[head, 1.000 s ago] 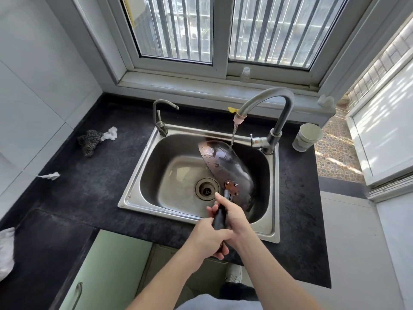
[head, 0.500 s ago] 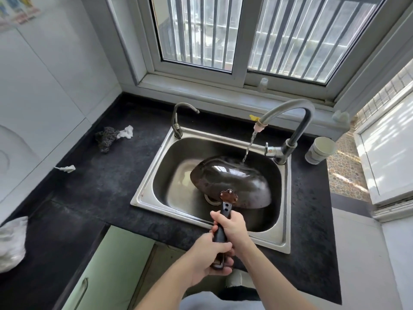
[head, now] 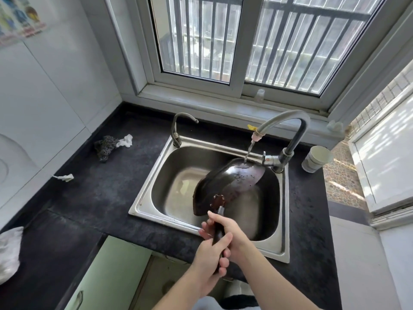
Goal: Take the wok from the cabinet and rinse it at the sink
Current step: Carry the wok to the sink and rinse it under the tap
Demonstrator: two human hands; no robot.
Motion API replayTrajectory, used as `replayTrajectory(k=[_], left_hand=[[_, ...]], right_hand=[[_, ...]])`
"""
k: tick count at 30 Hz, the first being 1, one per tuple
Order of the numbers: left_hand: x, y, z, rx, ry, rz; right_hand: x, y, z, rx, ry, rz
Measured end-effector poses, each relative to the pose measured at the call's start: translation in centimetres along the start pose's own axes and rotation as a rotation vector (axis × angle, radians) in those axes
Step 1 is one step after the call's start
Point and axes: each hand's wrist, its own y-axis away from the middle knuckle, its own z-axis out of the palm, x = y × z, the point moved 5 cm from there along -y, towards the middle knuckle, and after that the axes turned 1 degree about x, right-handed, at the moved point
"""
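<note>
A dark wok [head: 232, 184] hangs tilted inside the steel sink [head: 152, 186], its outer underside facing me and its far rim raised toward the right. Water runs from the grey curved tap [head: 288, 121] onto the wok's upper edge. Both hands grip the wok's black handle [head: 218, 231] over the sink's near rim. My left hand [head: 210, 253] wraps the lower end of the handle. My right hand [head: 230, 229] holds it just above, closer to the wok's riveted bracket.
A smaller second tap [head: 178, 128] stands at the sink's back left corner. A dark scrubber with a white rag [head: 109, 144] lies on the black counter to the left. A paper cup [head: 316, 158] stands right of the tap. A pale green cabinet door [head: 107, 276] is below.
The wok has swung in the sink: tilted up on its right edge first, then dome-up and level, now tipped with its far rim up under the stream. Both hands kept hold of the handle.
</note>
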Motion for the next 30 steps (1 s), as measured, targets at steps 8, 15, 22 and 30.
replayTrajectory(k=[8, 15, 22, 30], left_hand=[[-0.8, 0.2, -0.4, 0.012, -0.022, -0.054], [1.0, 0.2, 0.7, 0.018, -0.004, -0.066], [2.7, -0.4, 2.3, 0.05, -0.105, -0.039], [5.1, -1.0, 5.1, 0.056, -0.069, -0.011]], right_hand=[[0.3, -0.5, 0.4, -0.067, 0.13, 0.008], [-1.3, -1.3, 0.2, -0.074, 0.108, 0.02], [-2.2, -2.1, -0.9, -0.102, -0.044, 0.081], [-5.0, -2.2, -1.4, -0.118, -0.218, 0.184]])
